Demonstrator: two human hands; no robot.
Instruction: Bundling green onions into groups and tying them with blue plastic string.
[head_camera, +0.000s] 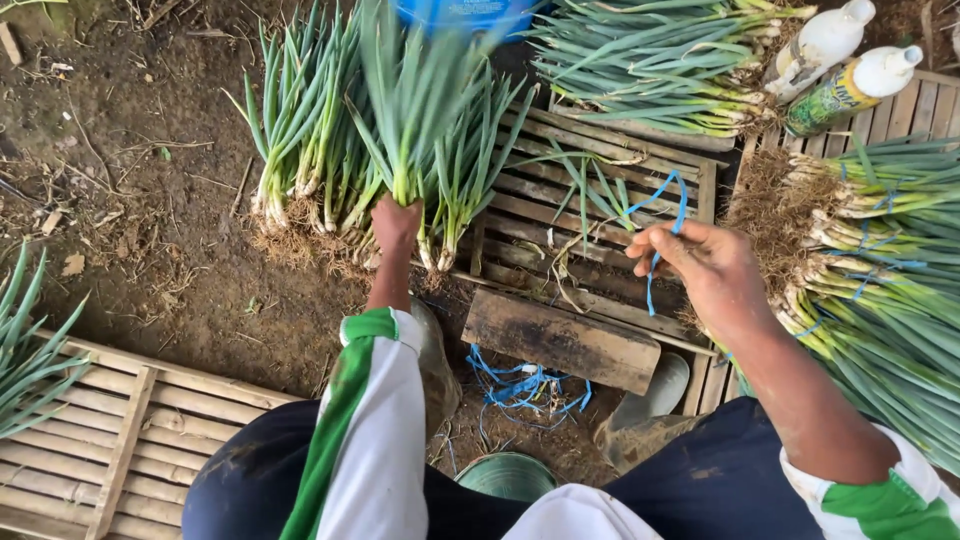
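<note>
My left hand (396, 224) is closed around the lower stems of a bunch of green onions (412, 110), held upright above the soil; its leaves are blurred. My right hand (700, 262) holds a blue plastic strip (664, 215) that loops up from between the fingers, above a wooden slat pallet (560, 190). More green onion bunches (300, 150) stand on the ground just left of my left hand, roots down.
Tied green onion bundles (880, 300) lie stacked at right, more (650, 70) at the top. Two bottles (850, 70) sit at top right. A wooden block (560, 340) and loose blue strips (520, 385) lie between my boots. Another pallet (100, 440) lies at bottom left.
</note>
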